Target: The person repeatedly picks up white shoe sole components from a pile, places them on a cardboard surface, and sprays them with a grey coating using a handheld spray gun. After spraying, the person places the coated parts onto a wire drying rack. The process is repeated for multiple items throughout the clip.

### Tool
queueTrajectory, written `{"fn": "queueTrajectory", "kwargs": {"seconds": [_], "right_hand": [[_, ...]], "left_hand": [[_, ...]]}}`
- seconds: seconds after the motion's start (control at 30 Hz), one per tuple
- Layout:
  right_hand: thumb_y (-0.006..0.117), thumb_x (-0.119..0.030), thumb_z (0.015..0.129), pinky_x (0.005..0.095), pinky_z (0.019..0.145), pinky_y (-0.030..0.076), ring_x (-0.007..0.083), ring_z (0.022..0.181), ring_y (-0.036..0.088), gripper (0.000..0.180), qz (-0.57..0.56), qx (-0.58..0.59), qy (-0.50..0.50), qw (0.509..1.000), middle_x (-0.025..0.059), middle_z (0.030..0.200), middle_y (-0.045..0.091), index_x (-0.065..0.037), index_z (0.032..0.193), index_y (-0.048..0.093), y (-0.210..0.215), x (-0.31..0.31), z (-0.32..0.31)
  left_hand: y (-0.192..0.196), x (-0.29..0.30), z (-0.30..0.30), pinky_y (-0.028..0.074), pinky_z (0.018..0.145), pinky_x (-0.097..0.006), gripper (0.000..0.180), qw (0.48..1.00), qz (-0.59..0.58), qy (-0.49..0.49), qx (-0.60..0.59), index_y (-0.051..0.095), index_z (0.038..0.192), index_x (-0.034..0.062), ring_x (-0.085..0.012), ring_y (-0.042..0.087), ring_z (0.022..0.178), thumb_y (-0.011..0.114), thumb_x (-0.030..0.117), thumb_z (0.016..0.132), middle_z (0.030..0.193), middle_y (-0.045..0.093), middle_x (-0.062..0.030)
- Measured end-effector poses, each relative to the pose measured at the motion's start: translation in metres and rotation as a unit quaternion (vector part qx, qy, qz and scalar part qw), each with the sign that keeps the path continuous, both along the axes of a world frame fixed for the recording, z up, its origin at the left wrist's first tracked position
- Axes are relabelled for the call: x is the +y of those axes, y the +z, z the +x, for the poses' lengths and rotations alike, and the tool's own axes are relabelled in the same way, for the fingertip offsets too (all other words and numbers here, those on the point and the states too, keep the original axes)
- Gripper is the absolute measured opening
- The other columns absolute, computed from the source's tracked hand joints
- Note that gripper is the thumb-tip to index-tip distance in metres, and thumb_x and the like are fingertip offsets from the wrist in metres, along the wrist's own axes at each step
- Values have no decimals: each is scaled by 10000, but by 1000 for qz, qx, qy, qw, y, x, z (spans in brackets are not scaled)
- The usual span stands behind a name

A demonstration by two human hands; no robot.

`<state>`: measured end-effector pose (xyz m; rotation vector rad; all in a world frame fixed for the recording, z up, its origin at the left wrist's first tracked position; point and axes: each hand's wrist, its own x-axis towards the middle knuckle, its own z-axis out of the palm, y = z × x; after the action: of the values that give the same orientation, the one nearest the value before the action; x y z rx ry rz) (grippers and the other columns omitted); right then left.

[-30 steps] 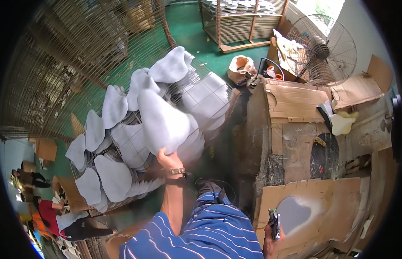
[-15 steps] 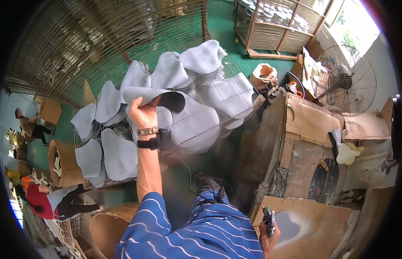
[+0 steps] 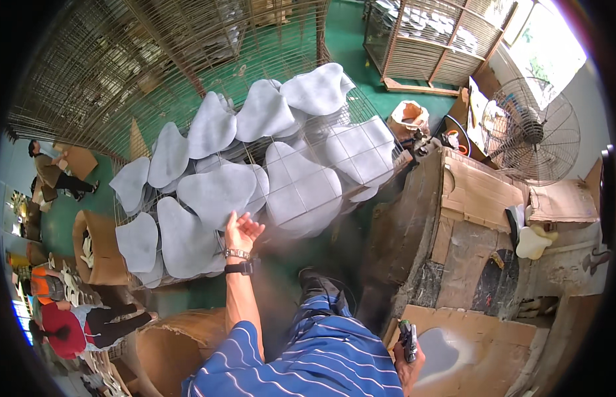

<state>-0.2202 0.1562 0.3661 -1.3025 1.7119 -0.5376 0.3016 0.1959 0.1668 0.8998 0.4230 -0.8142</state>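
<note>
My left hand [image 3: 241, 230] is open, palm up, its fingers apart, at the near edge of a flat grey rounded sheet [image 3: 217, 193]. Whether a fingertip still touches that sheet I cannot tell. It lies on a wire rack [image 3: 361, 106], among several similar grey sheets, some overlapping. Low on the right, my right hand [image 3: 408, 367] is closed around a spray gun [image 3: 408, 339]. Beside the gun, another grey piece [image 3: 438, 351] rests on a cardboard sheet [image 3: 483, 324], with a pale, spray-like halo around it.
A cardboard-covered bench [image 3: 463, 245] stands at right, with a large fan [image 3: 533, 129] behind it. Tall wire racks [image 3: 427, 40] fill the back. A cardboard drum [image 3: 159, 357] is near my left arm. Several other people, one in a red top [image 3: 59, 327], are at far left.
The grey sheet that my left hand held raised and curled now lies flat on the rack. That hand has let go and drawn back toward me; the right stays nearly in place.
</note>
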Motion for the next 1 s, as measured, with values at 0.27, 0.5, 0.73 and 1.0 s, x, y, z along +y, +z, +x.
{"fn": "queueTrajectory", "kwargs": {"seconds": [0.27,0.5,0.73,1.0], "right_hand": [[696,-84,876,268,624,433,98,692,539,209,-12,14,3,1000,1,787,597,8,1063,683,-36,17,-25],[692,-67,861,274,635,444,102,698,543,250,-4,-22,-65,998,6,795,598,16,1097,682,-32,30,-20],[687,-65,854,286,647,457,102,711,554,290,-83,38,-62,994,9,792,602,25,1129,676,-11,41,3],[693,-60,858,274,658,461,97,723,554,330,-18,-30,-81,996,12,799,609,18,1177,668,0,33,12]], "left_hand": [[-21,-4,15,635,862,-413,306,951,-304,5,55,665,1166,1,-167,729,836,589,265,1031,882,733,-45],[-21,-34,1,594,994,-381,248,928,-357,100,38,633,1193,-45,-225,711,1021,581,131,1025,1104,730,-126],[-44,-57,-3,533,1088,-447,181,921,-360,150,0,634,1134,-28,-277,677,1140,541,92,1036,1161,714,-158],[-14,-85,-73,533,1056,-462,235,939,-331,-14,97,673,1176,-23,-294,700,1109,541,77,1010,1170,726,-181]]}}
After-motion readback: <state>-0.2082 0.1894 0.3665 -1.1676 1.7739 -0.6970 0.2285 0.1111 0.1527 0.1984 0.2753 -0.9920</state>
